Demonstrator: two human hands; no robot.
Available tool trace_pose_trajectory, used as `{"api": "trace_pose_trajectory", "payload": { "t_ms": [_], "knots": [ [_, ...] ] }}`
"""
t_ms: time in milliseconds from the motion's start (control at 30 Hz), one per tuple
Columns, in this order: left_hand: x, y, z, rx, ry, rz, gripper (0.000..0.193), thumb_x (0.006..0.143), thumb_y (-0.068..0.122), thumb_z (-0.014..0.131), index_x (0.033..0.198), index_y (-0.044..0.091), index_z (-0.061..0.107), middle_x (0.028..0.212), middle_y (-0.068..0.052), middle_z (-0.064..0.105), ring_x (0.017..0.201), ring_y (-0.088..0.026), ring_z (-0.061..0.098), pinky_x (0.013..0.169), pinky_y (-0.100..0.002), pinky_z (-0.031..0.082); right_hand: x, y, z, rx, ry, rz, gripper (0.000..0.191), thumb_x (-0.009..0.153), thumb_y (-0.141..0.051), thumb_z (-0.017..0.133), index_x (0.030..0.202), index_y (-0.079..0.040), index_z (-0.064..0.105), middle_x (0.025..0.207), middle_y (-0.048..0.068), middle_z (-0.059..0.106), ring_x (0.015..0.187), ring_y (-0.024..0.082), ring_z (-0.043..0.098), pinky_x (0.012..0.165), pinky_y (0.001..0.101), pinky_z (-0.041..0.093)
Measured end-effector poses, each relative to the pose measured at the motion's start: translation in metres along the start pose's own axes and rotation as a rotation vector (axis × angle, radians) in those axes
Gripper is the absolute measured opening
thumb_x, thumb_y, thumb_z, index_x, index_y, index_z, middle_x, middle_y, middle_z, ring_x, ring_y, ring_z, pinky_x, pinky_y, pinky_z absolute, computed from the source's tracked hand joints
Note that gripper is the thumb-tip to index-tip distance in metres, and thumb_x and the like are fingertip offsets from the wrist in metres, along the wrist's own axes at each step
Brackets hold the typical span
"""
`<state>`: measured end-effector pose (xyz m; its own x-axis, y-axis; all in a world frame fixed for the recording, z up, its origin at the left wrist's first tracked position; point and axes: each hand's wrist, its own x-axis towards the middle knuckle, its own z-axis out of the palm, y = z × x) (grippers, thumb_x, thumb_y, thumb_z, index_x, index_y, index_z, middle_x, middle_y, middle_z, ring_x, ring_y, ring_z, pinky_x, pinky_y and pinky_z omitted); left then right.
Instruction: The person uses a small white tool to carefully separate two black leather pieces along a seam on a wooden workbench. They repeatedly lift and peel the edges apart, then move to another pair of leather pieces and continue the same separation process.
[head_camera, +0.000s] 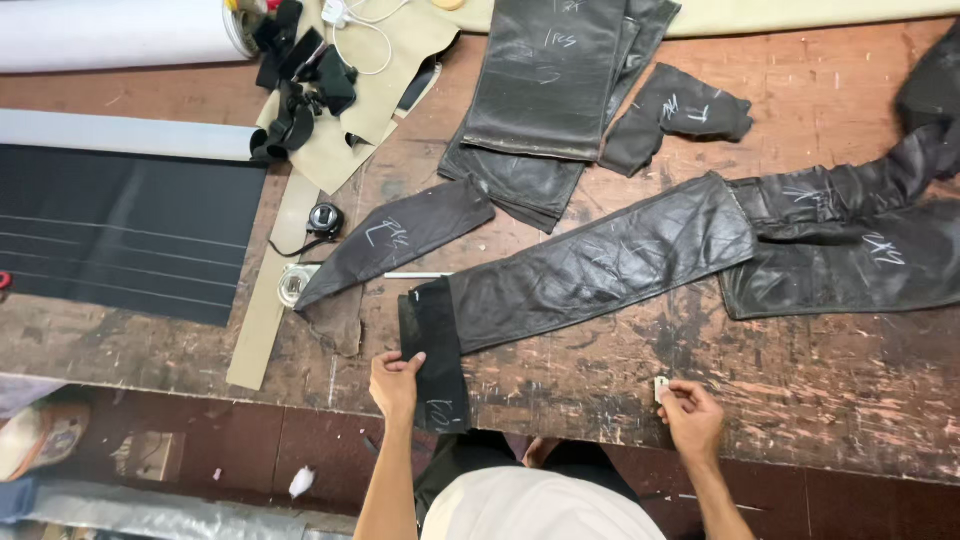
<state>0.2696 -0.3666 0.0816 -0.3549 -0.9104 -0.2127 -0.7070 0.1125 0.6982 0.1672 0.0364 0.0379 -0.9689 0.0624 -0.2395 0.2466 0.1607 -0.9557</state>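
L hand (396, 382) on black strip (436, 350).

Both forearms are bare to the left hand (396, 384) and right hand (692, 418); a pale, seemingly short-sleeved top shows at bottom centre.

Bare worn table (800, 390) lay open between your left hand (396, 385) and right hand (690, 418). Long leather panel (600, 265) blocked your reach forward. Leather pieces (545, 90) crowded far side; dark sheet (120, 235) filled left.
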Motion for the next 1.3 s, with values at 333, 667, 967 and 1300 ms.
{"api": "trace_pose_trajectory", "payload": {
  "t_ms": [333,667,967,1300],
  "knots": [
    [-0.005,-0.006,-0.016,-0.666,-0.222,-0.070,0.057,0.072,0.001,0.088,0.123,-0.004,0.063,0.109,-0.015,0.071,0.096,-0.019,0.066,0.088,-0.029,0.052,-0.005,-0.001,-0.002,0.011,-0.004,-0.037,0.018,0.093,-0.003,0.073,0.109,0.005,0.069,0.085,0.009,0.070,0.067,0.012,0.065,0.056,0.0243,0.051],
    [-0.003,-0.004,-0.028,-0.814,-0.273,-0.111,0.056,0.073,-0.007,0.081,0.124,-0.006,0.059,0.117,-0.018,0.074,0.107,-0.020,0.070,0.099,-0.030,0.052,-0.013,0.002,-0.002,-0.038,-0.020,-0.128,0.017,0.095,-0.002,0.074,0.110,0.005,0.069,0.089,0.010,0.071,0.070,0.012,0.066,0.059,0.0236,0.052],
    [0.002,-0.011,-0.029,-0.798,-0.246,-0.143,0.053,0.073,-0.007,0.081,0.122,-0.007,0.061,0.113,-0.019,0.075,0.104,-0.020,0.070,0.097,-0.030,0.052,-0.015,-0.004,0.003,-0.165,0.009,-0.109,0.021,0.093,-0.002,0.074,0.112,0.004,0.070,0.089,0.011,0.072,0.070,0.014,0.070,0.056,0.0262,0.056],
    [0.008,-0.027,-0.010,-0.763,-0.252,-0.072,0.051,0.076,-0.007,0.079,0.123,-0.009,0.060,0.116,-0.021,0.073,0.108,-0.023,0.070,0.100,-0.033,0.053,0.001,-0.006,0.001,0.009,0.000,0.002,0.018,0.089,-0.005,0.074,0.104,0.002,0.070,0.078,0.007,0.070,0.059,0.010,0.064,0.050,0.0235,0.048]
  ]
}}
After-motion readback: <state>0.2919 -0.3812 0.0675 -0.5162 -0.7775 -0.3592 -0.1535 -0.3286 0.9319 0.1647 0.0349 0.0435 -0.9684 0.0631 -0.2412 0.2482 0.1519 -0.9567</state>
